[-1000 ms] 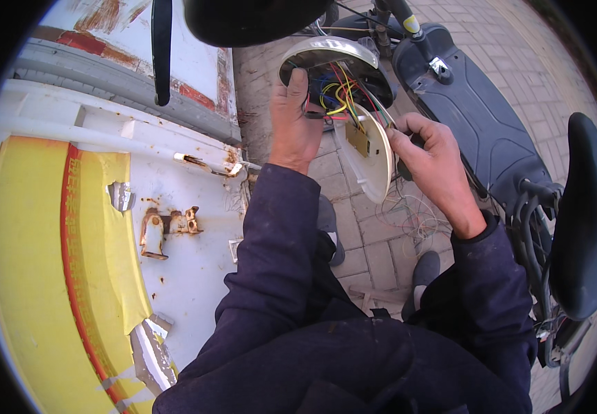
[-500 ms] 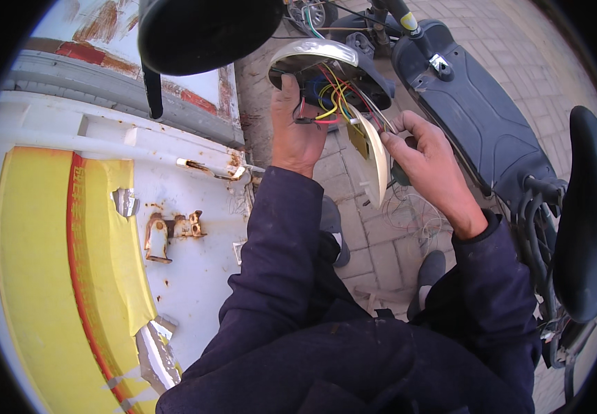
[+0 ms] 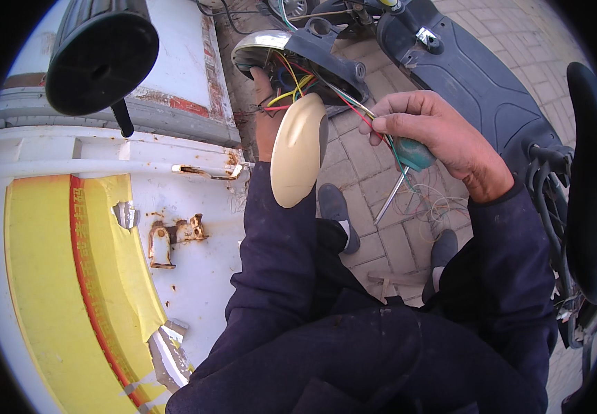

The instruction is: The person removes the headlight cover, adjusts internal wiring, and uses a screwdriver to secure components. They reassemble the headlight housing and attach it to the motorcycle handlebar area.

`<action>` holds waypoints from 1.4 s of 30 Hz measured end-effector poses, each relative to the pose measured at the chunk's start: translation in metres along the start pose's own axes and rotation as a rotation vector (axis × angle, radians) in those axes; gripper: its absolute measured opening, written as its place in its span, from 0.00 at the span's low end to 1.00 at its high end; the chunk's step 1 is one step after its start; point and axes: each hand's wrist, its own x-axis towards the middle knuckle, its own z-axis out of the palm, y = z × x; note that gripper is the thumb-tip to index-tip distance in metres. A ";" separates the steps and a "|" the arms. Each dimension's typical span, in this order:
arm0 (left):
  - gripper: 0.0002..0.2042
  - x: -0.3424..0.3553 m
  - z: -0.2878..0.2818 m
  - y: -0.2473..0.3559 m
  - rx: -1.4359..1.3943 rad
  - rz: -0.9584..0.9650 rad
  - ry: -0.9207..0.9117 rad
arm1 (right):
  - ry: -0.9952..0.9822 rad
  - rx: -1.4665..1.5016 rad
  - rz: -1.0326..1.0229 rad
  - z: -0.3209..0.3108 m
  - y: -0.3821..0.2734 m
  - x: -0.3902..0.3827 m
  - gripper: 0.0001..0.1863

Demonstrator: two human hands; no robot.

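Observation:
The headlight housing (image 3: 326,52), dark with a shiny rim, gapes open toward me and shows red, yellow and black wires (image 3: 298,77) inside. My left hand (image 3: 265,124) grips its left edge, the thumb upright against the rim; the other fingers are hidden. An oval cream cover (image 3: 298,153) hangs in front of that wrist, just under the wires. In my right hand (image 3: 436,134), thumb and forefinger pinch several thin wires (image 3: 353,103) that run from the housing. A screwdriver with a green handle (image 3: 414,154) is tucked in the same hand, its metal shaft pointing down-left.
A black handlebar grip (image 3: 102,62) juts in at upper left. Along the left stands a white, rusty metal panel (image 3: 202,207) with a yellow sheet (image 3: 50,276). The scooter's grey footboard (image 3: 471,83) and black seat (image 3: 591,186) are on the right. Loose thin wires (image 3: 443,207) lie on the paving.
The cream cover has swung left and turned its smooth outer face toward me. My right hand has tilted, bringing the screwdriver into plain sight. The housing and handlebar grip appear further left.

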 end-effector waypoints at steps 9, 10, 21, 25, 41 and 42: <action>0.27 0.027 0.010 -0.007 0.178 0.361 0.196 | 0.005 0.125 0.080 -0.004 -0.006 -0.005 0.13; 0.26 0.026 0.011 -0.007 0.185 0.374 0.208 | 0.020 0.119 0.081 -0.004 -0.005 -0.004 0.13; 0.24 0.023 0.013 -0.004 0.216 0.336 0.241 | 0.096 0.034 0.013 -0.002 0.006 0.004 0.12; 0.23 0.023 0.015 -0.005 0.230 0.390 0.255 | 0.147 0.026 -0.012 0.000 0.007 0.005 0.11; 0.25 0.024 -0.005 0.006 0.237 0.310 0.214 | -0.040 -0.188 0.004 -0.027 0.012 0.002 0.12; 0.25 0.024 -0.005 0.007 0.233 0.321 0.211 | -0.061 -0.193 0.016 -0.027 0.012 0.002 0.13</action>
